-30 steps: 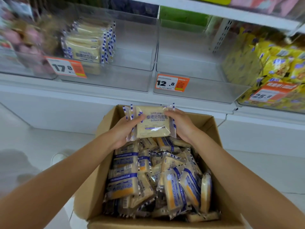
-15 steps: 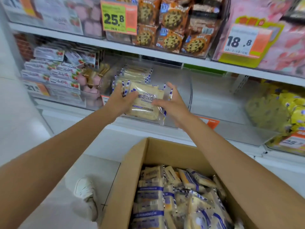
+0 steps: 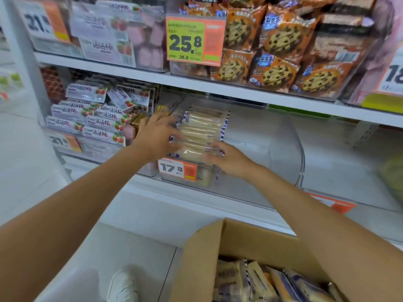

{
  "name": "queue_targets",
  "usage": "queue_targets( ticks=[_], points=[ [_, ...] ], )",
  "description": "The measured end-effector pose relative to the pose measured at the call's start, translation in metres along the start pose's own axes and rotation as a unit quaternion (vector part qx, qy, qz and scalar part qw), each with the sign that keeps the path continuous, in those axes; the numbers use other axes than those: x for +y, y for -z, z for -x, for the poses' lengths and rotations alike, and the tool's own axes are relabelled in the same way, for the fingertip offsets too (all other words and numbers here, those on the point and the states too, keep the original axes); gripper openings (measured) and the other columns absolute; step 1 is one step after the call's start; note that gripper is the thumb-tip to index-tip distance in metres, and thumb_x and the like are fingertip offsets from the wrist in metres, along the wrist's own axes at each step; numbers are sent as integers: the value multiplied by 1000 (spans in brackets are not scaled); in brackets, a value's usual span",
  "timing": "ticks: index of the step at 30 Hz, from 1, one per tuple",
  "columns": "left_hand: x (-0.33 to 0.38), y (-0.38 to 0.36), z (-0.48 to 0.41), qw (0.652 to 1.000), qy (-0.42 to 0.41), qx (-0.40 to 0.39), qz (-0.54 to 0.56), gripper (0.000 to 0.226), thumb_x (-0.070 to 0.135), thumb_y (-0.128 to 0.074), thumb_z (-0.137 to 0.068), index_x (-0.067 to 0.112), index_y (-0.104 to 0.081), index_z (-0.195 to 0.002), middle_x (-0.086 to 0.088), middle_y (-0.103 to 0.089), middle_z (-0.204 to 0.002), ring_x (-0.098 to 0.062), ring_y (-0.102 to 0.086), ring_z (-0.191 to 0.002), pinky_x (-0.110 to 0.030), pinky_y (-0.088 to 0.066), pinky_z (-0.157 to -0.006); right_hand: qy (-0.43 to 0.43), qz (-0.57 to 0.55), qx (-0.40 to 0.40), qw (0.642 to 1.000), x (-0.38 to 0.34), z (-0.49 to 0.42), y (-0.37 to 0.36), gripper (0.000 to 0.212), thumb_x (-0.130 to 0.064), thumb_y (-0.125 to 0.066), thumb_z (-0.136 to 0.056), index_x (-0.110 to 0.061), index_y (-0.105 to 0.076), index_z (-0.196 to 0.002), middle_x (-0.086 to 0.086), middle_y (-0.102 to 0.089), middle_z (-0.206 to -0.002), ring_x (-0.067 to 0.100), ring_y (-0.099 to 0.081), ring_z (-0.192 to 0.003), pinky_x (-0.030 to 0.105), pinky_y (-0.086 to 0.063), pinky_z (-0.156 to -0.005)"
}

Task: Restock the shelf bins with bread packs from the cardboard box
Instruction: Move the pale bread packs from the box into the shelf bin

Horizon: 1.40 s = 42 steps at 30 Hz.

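Clear bin [image 3: 257, 184]: on the lower shelf [image 3: 218, 201], with an orange tag reading 17.8 [image 3: 177, 169] on its front; a row of bread packs [image 3: 202, 127] stands at its left side, the right part bare.
Front pack [image 3: 192, 150]: at the near end of that row, inside the bin, between both hands.
Left hand [image 3: 158, 136]: fingers curled against the left edge of the front pack, touching it.
Right hand [image 3: 229, 159]: fingers closed on the pack's lower right corner.
Cardboard box [image 3: 218, 253]: open, at the bottom right, below the shelf; more bread packs [image 3: 261, 284] lie packed inside.
Bin to the left [image 3: 98, 147]: holds flat strawberry-printed packs [image 3: 102, 123], stacked.
Upper bin [image 3: 250, 86]: full of cookie bags [image 3: 279, 40], with a 25.8 tag [image 3: 195, 40] on its front.
Floor [image 3: 21, 149]: a white shoe [image 3: 122, 286] shows beside the box.
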<state>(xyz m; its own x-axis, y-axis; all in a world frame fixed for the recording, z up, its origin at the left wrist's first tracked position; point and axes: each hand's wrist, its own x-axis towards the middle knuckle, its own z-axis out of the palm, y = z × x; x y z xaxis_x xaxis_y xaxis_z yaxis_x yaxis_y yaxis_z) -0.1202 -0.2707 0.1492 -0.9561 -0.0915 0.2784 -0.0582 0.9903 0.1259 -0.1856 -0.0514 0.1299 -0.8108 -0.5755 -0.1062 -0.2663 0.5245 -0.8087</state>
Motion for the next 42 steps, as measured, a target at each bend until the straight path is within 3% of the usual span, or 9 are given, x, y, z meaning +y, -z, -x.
queue_targets(
  ticks=[4, 9, 13, 19, 26, 30, 35, 37, 42],
  points=[
    [-6, 1, -1, 1000, -1, -9, 2, 16, 48, -70, -84, 48, -71, -99, 16, -32, -156, -19, -13, -148, -53, -11, -114, 12, 11, 26, 1000, 2, -12, -2, 41, -32, -66, -92, -15, -56, -127, -2, -54, -109, 18, -59, -89, 27, -55, -76],
    [4, -1, 10, 999, 34, 32, 21, 16, 43, -73, -83, 38, -74, -98, 11, -44, -149, -22, -23, -143, -50, -15, -112, 33, 13, 37, 999, 3, 0, 1, 42, -35, -65, -91, -22, -55, -129, 1, -54, -121, 14, -55, -99, 31, -50, -85],
    [37, -2, 28, 992, 14, 99, 80, 20, 30, -74, -84, 23, -73, -103, 0, -67, -103, -22, -56, -102, -35, -42, -85, 122, 99, 163, 974, 11, 38, 8, 27, -18, -66, -89, -18, -63, -116, -1, -52, -115, 10, -50, -97, 19, -38, -84],
    [128, -34, 91, 962, 20, -46, 270, 16, 21, -76, -82, 14, -71, -96, 3, -62, -78, -10, -54, -67, -25, -45, -66, 124, 117, 150, 974, 51, 129, 5, 12, -7, -61, -85, -16, -68, -90, -4, -61, -91, 13, -55, -75, 21, -42, -70],
    [191, -116, 169, 906, 95, -232, 343, 19, 25, -71, -89, 16, -70, -106, 7, -65, -102, -8, -59, -98, -19, -41, -85, -101, 145, -59, 983, 190, 226, 14, 14, -18, -58, -96, -26, -67, -103, -10, -62, -105, 7, -57, -101, 24, -43, -86],
    [216, -156, 185, 888, 115, -275, 350, 23, 25, -69, -90, 17, -69, -111, 2, -69, -110, -9, -62, -101, -16, -41, -75, -188, 135, -84, 969, 260, 252, 26, 13, -20, -64, -92, -22, -70, -104, 0, -69, -111, 16, -62, -107, 33, -50, -94],
    [238, -186, 192, 865, 129, -321, 364, 26, 24, -67, -92, 15, -68, -116, 1, -67, -113, -8, -60, -102, -17, -44, -78, -240, 68, -174, 953, 296, 267, 20, 41, -32, -68, -90, -25, -59, -129, -10, -63, -106, -1, -60, -96, 16, -47, -80],
    [241, -192, 196, 857, 135, -336, 367, 25, 25, -67, -91, 17, -67, -116, 1, -67, -114, -10, -60, -105, -20, -44, -82, -244, 83, -234, 937, 298, 267, 7, 24, -33, -71, -88, -25, -65, -110, -11, -59, -99, 1, -58, -88, 18, -47, -78],
    [232, -194, 198, 845, 180, -320, 390, 40, 42, -67, -90, 22, -59, -124, 5, -64, -115, -9, -61, -100, -24, -47, -82, -193, -86, -30, 977, 282, 250, 15, 18, -27, -67, -91, -9, -66, -93, -1, -63, -85, 12, -58, -77, 24, -45, -69]
  ],
)
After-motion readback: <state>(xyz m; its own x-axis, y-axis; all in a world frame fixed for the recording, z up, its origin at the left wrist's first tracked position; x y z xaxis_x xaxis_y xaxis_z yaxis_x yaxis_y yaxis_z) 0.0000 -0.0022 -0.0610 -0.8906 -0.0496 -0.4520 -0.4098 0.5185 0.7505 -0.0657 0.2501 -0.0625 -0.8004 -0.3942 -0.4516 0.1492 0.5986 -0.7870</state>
